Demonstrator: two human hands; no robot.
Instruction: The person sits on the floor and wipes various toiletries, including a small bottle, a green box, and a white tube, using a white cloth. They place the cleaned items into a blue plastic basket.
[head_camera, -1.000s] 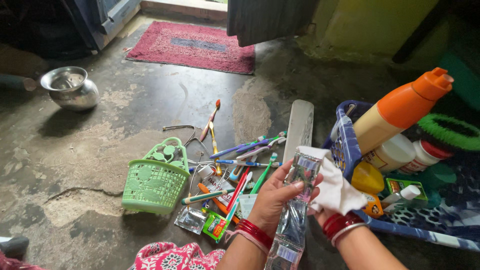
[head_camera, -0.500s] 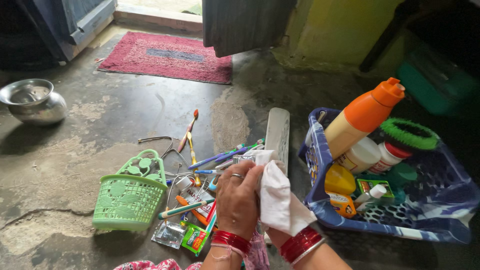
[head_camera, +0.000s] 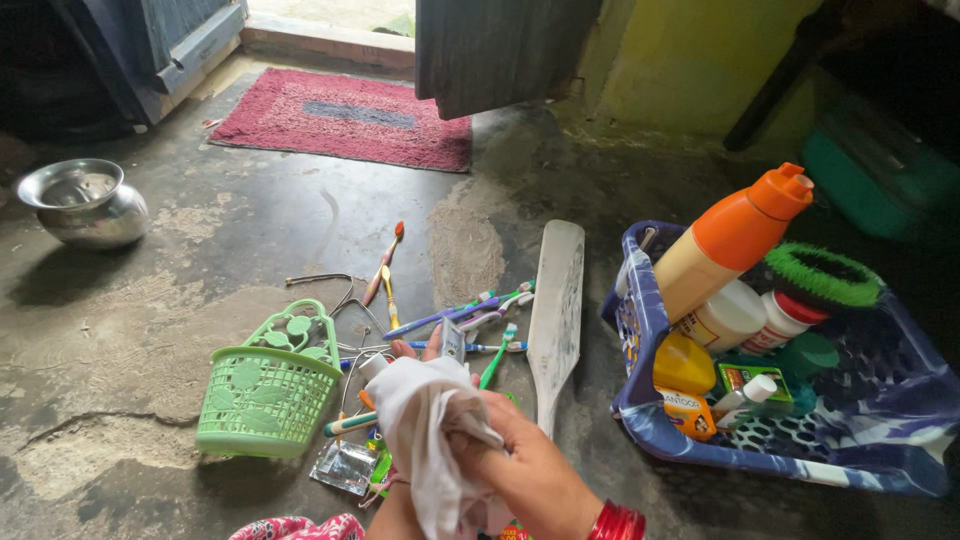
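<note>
1. Gripping a white cloth (head_camera: 425, 420) at the lower middle of the frame, the right hand (head_camera: 525, 470) has its fingers clamped on the fabric.
2. Under the cloth, the left hand (head_camera: 415, 352) shows only fingertips, around a clear packet (head_camera: 453, 340); its grip cannot be told, so the packet could slip.
3. Draped folds hide the packet, so rubbing might crumple it.
4. Toothbrushes (head_camera: 455, 312) and a green basket (head_camera: 265, 385) lie just beside; a dropped packet could land among them.
</note>
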